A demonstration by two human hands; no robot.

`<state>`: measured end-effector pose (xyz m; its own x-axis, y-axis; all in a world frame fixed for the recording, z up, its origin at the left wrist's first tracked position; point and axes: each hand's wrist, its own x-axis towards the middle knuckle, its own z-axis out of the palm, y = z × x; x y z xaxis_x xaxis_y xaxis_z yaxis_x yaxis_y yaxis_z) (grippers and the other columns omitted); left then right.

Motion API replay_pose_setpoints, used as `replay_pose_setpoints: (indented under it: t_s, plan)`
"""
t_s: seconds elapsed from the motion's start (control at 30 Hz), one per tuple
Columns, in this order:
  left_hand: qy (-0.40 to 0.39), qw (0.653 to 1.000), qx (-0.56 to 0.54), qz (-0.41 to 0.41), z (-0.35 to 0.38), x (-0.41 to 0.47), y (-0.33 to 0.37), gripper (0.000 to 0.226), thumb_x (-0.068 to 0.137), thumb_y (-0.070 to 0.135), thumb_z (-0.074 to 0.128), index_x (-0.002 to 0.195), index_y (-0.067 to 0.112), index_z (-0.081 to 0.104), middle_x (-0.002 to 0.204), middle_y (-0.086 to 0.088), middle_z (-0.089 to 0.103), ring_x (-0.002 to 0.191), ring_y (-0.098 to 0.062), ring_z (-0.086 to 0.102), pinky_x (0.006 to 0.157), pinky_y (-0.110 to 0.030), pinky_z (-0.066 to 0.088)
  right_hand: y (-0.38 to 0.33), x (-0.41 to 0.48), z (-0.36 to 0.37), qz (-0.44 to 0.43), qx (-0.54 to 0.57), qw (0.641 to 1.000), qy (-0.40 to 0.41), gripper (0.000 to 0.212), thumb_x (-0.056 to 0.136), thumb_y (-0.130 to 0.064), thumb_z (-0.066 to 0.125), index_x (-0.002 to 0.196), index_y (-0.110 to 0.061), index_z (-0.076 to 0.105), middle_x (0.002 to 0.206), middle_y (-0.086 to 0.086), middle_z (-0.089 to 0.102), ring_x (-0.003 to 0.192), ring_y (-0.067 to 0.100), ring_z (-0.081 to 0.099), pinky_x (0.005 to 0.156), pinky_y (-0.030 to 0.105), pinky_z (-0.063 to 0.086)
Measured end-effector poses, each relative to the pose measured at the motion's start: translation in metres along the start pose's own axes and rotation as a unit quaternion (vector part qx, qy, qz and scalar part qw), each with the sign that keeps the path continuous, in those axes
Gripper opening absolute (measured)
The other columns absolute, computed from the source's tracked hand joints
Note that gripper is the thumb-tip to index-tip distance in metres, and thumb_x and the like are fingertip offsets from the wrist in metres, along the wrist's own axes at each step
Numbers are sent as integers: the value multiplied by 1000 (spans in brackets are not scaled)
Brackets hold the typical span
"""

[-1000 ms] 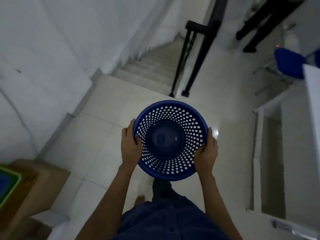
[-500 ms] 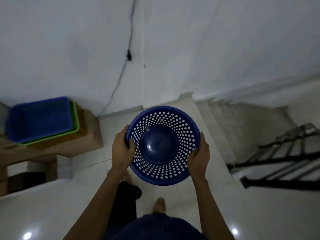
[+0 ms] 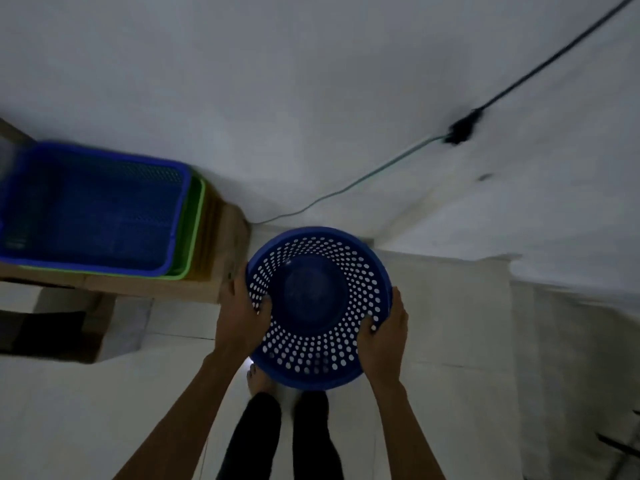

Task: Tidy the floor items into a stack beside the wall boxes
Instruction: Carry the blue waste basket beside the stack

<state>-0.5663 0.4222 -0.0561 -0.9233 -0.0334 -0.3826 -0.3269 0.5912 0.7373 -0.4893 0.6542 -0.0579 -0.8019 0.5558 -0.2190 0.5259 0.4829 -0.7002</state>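
Between left grip (image 3: 241, 317), right grip (image 3: 383, 336): basket (image 3: 311, 296)

Head view, looking down. Left hand (image 3: 242, 317) clamped on the left side of a round blue perforated plastic basket (image 3: 311, 355), thumb (image 3: 265, 304) hooked over the rim onto the inner wall, fingers wrapped round the outside. Right hand (image 3: 384, 337) gripping the opposite side in mirror fashion, thumb (image 3: 367, 323) lying inside on the perforations, palm against the outer wall. Bare left forearm (image 3: 180, 420) and bare right forearm (image 3: 405, 427) reaching forward from the lower edge, converging slightly toward the wrists, both wrists roughly straight. Below the hands, two legs (image 3: 256, 438) in dark trousers, one bare foot (image 3: 258, 379) showing toes just under the left wrist.
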Motion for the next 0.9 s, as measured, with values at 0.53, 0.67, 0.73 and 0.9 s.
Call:
replay_pose_setpoints:
  t_s: [0.53,0.67,0.73,0.9]
  plan:
    - [20,994,74,-81,130,185,-200,88,91,24,65,159,17,9,151,-22,28,136,-42,39,109,-57,40,138,154,236,-72,-73,986,-135,81,91,-13,61,159,-18,17,151,15,38,133,28,41,106,51,46]
    - [38,991,123,-47,129,184,-206,96,88,27,69,160,15,7,154,-22,25,140,-42,33,113,-59,35,134,149,249,-66,-93,985,-130,89,91,-18,63,161,-19,7,163,18,14,145,37,25,116,58,30]
    - [61,983,172,-3,131,169,-208,99,85,33,69,161,19,8,160,-21,17,147,-42,21,118,-61,24,131,131,251,-63,-136,982,-119,93,91,-25,64,161,-22,3,166,18,-1,150,40,13,120,60,21]
    - [-48,963,254,69,152,105,-231,110,77,55,73,161,25,9,168,-13,-11,154,-37,-7,122,-60,16,142,63,250,-56,-203,964,-162,109,84,-38,71,161,-25,-5,165,14,-20,152,42,-4,121,62,15]
